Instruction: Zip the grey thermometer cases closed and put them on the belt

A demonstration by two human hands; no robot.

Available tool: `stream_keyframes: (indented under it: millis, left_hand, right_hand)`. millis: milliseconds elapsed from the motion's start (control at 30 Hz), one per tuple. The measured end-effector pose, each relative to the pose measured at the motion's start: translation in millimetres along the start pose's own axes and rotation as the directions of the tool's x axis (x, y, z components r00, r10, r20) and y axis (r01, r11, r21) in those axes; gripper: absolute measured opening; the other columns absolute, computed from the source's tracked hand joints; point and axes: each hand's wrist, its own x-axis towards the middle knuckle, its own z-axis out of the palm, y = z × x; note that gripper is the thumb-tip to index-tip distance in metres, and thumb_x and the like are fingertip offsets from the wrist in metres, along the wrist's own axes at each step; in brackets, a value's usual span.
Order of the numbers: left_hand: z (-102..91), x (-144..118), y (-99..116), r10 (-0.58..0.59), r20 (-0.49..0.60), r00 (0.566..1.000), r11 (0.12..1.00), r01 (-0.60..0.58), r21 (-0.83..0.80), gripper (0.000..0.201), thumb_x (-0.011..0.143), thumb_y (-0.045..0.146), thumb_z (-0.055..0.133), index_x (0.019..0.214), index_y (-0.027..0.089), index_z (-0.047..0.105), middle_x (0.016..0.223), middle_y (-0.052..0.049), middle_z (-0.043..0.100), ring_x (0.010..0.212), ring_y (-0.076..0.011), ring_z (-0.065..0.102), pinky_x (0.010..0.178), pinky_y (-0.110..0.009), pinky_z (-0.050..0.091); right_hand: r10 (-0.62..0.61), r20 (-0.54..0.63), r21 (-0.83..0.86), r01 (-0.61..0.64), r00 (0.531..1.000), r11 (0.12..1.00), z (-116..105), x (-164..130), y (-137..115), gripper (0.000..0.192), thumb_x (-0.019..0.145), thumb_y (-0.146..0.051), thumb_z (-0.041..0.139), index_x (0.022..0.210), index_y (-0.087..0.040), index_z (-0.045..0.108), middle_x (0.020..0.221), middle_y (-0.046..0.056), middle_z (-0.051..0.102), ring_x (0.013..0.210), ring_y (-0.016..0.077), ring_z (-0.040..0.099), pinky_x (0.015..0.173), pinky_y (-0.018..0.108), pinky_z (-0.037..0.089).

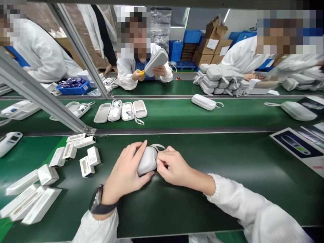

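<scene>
A small grey zip case (147, 160) stands on end on the green table (227, 175) in front of me. My left hand (126, 173) wraps around its left side and holds it steady. My right hand (172, 167) pinches the zipper pull at the case's right edge. A grey wrist strap (157, 146) loops out from the top of the case. A dark watch sits on my left wrist.
Several small white boxes (87, 162) and long white boxes (30, 199) lie at the left. Open grey cases (121, 110) and a shut one (204, 102) rest on the conveyor belt beyond. Printed cards (295, 144) lie at the right. Co-workers in white coats sit opposite; one holds a grey case (156, 61).
</scene>
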Motion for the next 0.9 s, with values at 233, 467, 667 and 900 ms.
stream_keyframes:
  millis: [233,467,667,900]
  left_hand:
    - [25.5,-10,37,-0.038,-0.369,0.929,0.997,0.061,0.053,0.077,0.084,0.027,0.064,0.152,0.017,0.031,0.143,-0.018,0.051,0.127,-0.0347,0.054,0.103,-0.048,0.047]
    - [31.4,-14,33,-0.063,-0.477,0.876,0.997,0.079,0.014,0.050,0.087,0.026,0.059,0.136,0.018,0.053,0.123,-0.015,0.060,0.109,-0.0284,0.062,0.091,-0.041,0.053]
    - [27.3,-12,29,0.080,-0.496,0.865,0.996,-0.058,0.061,0.046,0.082,0.014,0.064,0.128,0.018,0.060,0.118,-0.012,0.067,0.107,-0.0262,0.065,0.093,-0.038,0.053]
    - [28.4,-4,30,0.076,-0.520,0.850,0.997,-0.050,0.063,0.049,0.076,0.014,0.069,0.124,0.019,0.061,0.115,-0.011,0.070,0.103,-0.0255,0.067,0.090,-0.037,0.054]
  right_hand:
    - [-0.060,-0.171,0.066,0.072,0.983,0.995,6,-5,-20,0.028,0.083,-0.013,0.047,0.064,-0.022,0.028,0.054,-0.008,0.030,0.050,0.0091,0.024,0.065,0.029,0.033]
    - [-0.184,-0.155,-0.077,0.174,0.971,0.982,4,-9,-32,0.021,0.082,-0.011,0.048,0.066,-0.020,0.038,0.059,-0.006,0.037,0.055,0.0102,0.025,0.065,0.030,0.031]
    - [-0.260,-0.144,-0.234,0.222,0.955,0.947,-1,-7,-35,0.024,0.083,-0.011,0.047,0.062,-0.019,0.040,0.057,-0.005,0.039,0.056,0.0110,0.026,0.063,0.032,0.025]
    - [-0.177,-0.074,-0.202,0.159,0.981,0.966,-12,1,-30,0.023,0.082,-0.010,0.049,0.063,-0.018,0.039,0.057,-0.006,0.041,0.056,0.0097,0.029,0.066,0.032,0.024]
